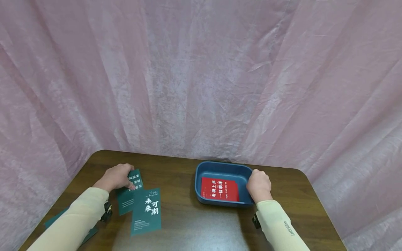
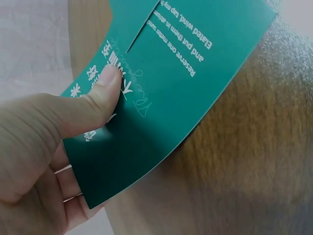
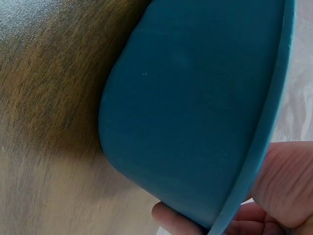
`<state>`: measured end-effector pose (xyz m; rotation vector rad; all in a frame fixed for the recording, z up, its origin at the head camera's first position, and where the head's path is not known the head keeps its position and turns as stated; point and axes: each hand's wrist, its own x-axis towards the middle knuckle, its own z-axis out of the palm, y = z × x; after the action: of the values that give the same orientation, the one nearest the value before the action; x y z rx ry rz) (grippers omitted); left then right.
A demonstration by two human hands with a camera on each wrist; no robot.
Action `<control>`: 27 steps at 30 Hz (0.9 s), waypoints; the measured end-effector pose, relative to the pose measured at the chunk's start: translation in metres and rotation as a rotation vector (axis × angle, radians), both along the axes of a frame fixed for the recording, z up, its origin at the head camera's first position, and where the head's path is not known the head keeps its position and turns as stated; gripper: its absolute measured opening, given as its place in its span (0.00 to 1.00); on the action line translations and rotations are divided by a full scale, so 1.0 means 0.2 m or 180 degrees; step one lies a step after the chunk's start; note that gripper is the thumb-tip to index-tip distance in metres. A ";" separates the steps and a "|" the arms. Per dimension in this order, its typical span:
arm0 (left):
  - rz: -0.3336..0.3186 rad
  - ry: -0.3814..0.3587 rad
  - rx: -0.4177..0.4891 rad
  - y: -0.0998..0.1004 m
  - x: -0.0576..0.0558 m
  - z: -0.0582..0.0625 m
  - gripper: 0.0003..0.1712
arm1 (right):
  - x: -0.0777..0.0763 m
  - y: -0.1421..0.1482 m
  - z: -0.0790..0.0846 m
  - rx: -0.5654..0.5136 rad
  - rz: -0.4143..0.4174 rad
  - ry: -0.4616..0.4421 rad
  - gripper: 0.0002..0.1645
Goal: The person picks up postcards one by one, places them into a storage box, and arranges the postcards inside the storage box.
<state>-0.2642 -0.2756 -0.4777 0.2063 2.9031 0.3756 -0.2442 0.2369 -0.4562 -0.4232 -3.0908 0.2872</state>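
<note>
My left hand (image 1: 118, 177) pinches a green card (image 1: 127, 202) with white lettering at the left of the table. In the left wrist view the thumb lies on the printed face of the card (image 2: 146, 107), with fingers behind it, and the card bows. A second green card (image 1: 147, 218) lies beside it, nearer me. On the right, my right hand (image 1: 259, 185) grips the right side of a blue rectangular tub (image 1: 224, 166). A red card (image 1: 230, 190) with white lettering lies inside. The right wrist view shows the tub's outer wall (image 3: 186, 107) and fingers at its rim.
More green card (image 1: 89, 236) shows beneath my left forearm, partly hidden by the sleeve. The brown wooden table (image 1: 182, 223) has rounded far corners. A pink curtain (image 1: 201, 76) hangs behind it and along both sides.
</note>
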 end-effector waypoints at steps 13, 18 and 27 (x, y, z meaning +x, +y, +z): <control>-0.0170 0.0522 -0.0365 0.01 -0.02 0.13 0.27 | 0.00 0.00 -0.01 0.0038 0.0014 0.0004 0.14; -0.0200 0.0692 -0.0352 0.01 -0.03 0.21 0.24 | 0.00 0.00 -0.02 0.0019 0.0007 0.0022 0.14; -0.0183 0.0870 -0.0023 0.04 -0.03 0.35 0.22 | -0.01 0.00 -0.02 0.0003 -0.0013 0.0041 0.14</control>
<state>-0.2709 -0.2672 -0.4073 0.3659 3.1567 0.3518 -0.2465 0.2367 -0.4605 -0.4260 -3.0771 0.2872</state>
